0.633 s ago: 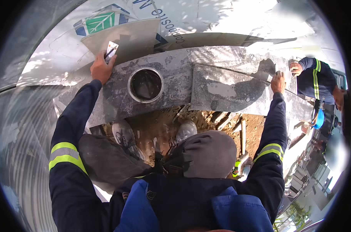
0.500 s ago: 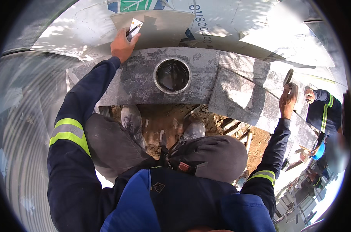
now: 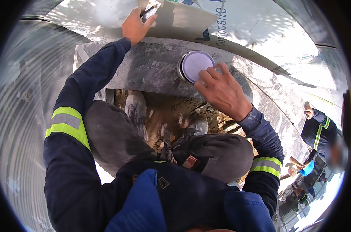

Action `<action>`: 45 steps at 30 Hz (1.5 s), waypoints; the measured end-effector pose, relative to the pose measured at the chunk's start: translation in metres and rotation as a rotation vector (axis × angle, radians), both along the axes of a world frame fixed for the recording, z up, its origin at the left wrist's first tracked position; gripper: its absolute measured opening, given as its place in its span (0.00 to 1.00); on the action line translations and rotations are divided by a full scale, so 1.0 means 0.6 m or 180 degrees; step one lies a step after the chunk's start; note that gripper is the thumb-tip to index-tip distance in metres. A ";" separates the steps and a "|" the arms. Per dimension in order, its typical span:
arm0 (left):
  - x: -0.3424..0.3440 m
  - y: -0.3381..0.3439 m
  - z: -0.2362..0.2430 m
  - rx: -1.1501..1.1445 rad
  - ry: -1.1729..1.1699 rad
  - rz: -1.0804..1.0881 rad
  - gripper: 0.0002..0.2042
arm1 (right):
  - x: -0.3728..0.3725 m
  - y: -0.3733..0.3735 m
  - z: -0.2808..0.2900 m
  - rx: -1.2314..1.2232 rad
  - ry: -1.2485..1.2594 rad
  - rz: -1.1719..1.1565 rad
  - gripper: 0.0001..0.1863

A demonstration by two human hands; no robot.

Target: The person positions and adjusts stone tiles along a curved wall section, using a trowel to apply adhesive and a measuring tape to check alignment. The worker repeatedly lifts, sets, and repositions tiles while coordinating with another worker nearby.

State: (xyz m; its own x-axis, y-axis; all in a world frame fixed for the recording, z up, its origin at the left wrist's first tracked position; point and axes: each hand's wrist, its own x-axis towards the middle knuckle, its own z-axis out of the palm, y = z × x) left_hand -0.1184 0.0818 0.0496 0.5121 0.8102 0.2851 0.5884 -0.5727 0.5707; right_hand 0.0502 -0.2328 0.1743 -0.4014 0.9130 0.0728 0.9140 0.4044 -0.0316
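A round, pale lilac lid (image 3: 195,65) lies over most of the mouth of an open metal tin (image 3: 179,70), set off to the right so a dark strip shows at the left rim. The fingers of my right hand (image 3: 224,92) are closed on the lid's near right edge. Farther off to the left, my left hand (image 3: 137,26) pinches a small white flat piece (image 3: 152,5) with coloured marks; a dark slim item lies against it. What that piece is, I cannot make out. The tin stands on a grey stone slab (image 3: 144,73).
Large printed white sheets (image 3: 260,34) lie beyond the slab. Between my knees and the slab is a dug-out strip of earth (image 3: 160,112) with rubble; my shoes rest there. A co-worker's sleeve (image 3: 318,131) and hand are at the far right, by the slab's end.
My right hand has come from the right with the lid and brought it over the tin, whose dark contents showed before. My left hand still holds the white piece. The view has shifted slightly.
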 end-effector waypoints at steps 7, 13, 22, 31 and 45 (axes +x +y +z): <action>-0.011 0.010 0.006 0.0434 -0.0339 -0.0266 0.23 | -0.032 0.000 0.007 -0.0338 -0.0274 -0.0413 0.06; -0.013 0.007 0.000 0.0356 -0.0104 -0.0163 0.24 | -0.049 0.007 0.020 -0.0382 -0.0640 -0.0588 0.04; -0.022 -0.005 0.021 0.0083 -0.0173 -0.0184 0.25 | -0.018 0.038 0.044 -0.0184 -0.0122 -0.0709 0.27; -0.021 0.004 -0.002 0.0274 -0.0414 -0.0318 0.25 | -0.028 0.075 -0.059 -0.0073 0.0063 -0.0421 0.41; -0.045 0.034 0.061 0.0722 -0.0742 -0.0149 0.23 | -0.064 0.093 -0.034 -0.0764 0.0138 -0.1079 0.43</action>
